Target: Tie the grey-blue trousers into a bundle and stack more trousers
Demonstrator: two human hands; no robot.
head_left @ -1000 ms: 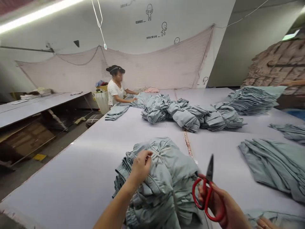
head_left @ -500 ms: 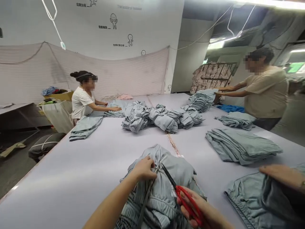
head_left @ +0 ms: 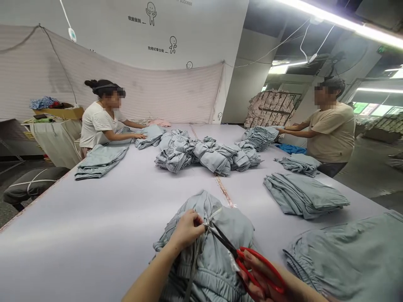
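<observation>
A tied bundle of pale blue-grey garments (head_left: 208, 247) lies on the table right in front of me. My left hand (head_left: 186, 228) is closed in a pinch on the white tie string (head_left: 211, 219) at the top of the bundle. My right hand (head_left: 261, 281) grips red-handled scissors (head_left: 242, 258), whose blades are spread apart with the tips at the string, just beside my left fingers.
The big grey table (head_left: 103, 218) carries more garment stacks: one at the right (head_left: 302, 195), one at the near right (head_left: 349, 251), a heap in the middle (head_left: 204, 153). A person in white (head_left: 99, 123) works at the far left, another in beige (head_left: 330, 128) at the far right.
My right hand brought the scissors from upright at my right down to the string, and the blades have spread at it. The view swung right. A hand seen at the right edge is gone.
</observation>
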